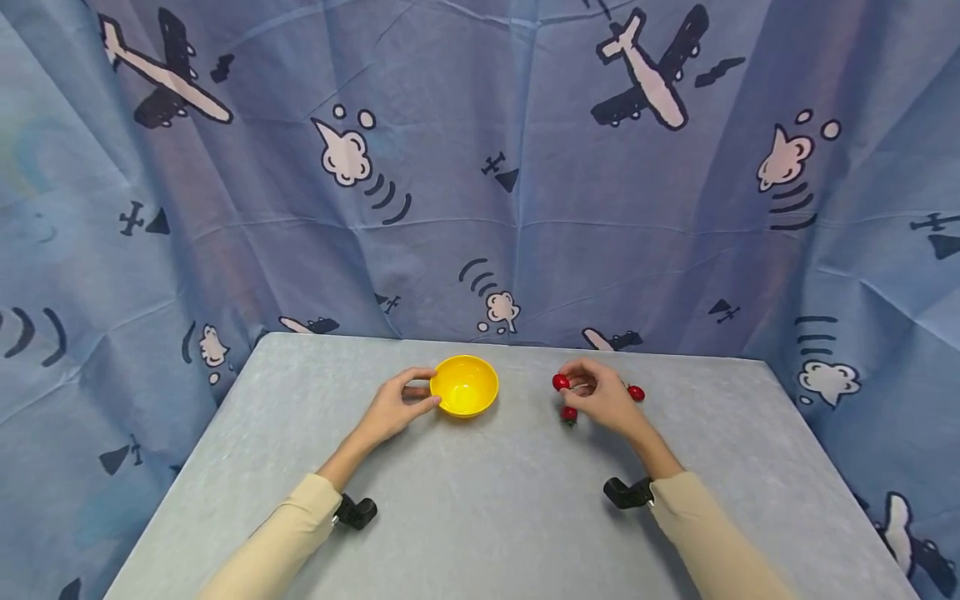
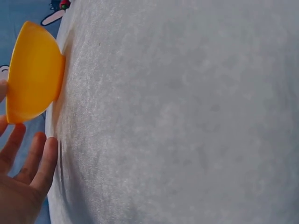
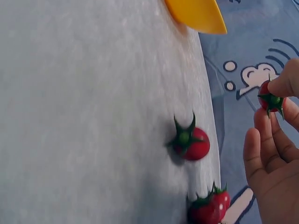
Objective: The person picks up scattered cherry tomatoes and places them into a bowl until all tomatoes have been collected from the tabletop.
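Observation:
At the left side of a yellow bowl (image 1: 465, 386), my left hand (image 1: 396, 406) touches the outer rim with thumb and index fingertips. In the left wrist view the yellow bowl (image 2: 35, 72) shows side-on, the other fingers extended loosely beside it. My right hand (image 1: 600, 393) pinches a cherry tomato (image 1: 560, 382) between thumb and fingers, above the table; its green calyx shows in the right wrist view. Just below that hand lies another cherry tomato (image 1: 569, 414). More cherry tomatoes (image 3: 205, 210) lie close together beyond, partly hidden behind the hand in the head view.
A pale grey cloth-like surface covers the table (image 1: 480, 517). Behind it hangs a blue curtain (image 1: 450, 167) printed with planes and clouds. Black wrist mounts (image 1: 628, 493) stick out from both sleeves.

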A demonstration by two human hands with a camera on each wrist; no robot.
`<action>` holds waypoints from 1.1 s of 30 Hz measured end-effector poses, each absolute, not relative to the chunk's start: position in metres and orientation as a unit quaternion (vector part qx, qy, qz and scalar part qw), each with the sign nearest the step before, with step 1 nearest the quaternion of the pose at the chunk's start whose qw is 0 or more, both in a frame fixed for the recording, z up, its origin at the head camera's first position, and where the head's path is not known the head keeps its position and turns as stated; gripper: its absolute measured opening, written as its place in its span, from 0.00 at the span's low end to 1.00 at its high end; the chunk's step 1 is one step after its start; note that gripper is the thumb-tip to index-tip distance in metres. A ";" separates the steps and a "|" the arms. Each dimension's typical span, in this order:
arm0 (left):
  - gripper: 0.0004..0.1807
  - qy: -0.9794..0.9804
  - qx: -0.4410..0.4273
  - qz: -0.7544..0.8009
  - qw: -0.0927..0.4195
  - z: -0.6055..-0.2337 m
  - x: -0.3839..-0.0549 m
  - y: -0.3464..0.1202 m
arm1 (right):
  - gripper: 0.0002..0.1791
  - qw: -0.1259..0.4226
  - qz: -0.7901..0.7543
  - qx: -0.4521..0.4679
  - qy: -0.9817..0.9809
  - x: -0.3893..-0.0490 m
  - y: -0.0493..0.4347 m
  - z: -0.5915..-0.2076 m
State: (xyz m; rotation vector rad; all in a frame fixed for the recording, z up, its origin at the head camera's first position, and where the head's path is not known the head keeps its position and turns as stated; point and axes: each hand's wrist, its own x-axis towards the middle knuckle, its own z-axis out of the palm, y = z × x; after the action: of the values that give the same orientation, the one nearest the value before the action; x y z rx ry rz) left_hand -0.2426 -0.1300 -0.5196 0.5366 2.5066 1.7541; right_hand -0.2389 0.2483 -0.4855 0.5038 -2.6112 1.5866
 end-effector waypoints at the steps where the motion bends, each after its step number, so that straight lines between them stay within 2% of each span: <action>1: 0.27 0.808 0.173 0.563 0.018 -0.520 -0.243 -0.130 | 0.16 0.021 0.516 0.165 -0.840 -0.239 0.246 -0.485; 13: 0.26 0.811 0.173 0.558 0.023 -0.517 -0.244 -0.131 | 0.15 0.015 0.512 0.176 -0.840 -0.241 0.206 -0.468; 26: 0.25 0.814 0.164 0.557 0.025 -0.516 -0.243 -0.129 | 0.15 0.024 0.505 0.204 -0.839 -0.248 0.180 -0.478; 33: 0.25 0.815 0.163 0.556 0.015 -0.516 -0.241 -0.126 | 0.15 0.011 0.508 0.222 -0.832 -0.248 0.168 -0.479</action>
State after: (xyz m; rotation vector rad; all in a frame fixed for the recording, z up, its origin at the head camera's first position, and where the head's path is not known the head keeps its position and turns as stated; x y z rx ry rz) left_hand -0.2412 -0.1262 -0.5160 0.5065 2.5347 1.7315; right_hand -0.2480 0.1680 -0.4786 0.6921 -2.5971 1.5845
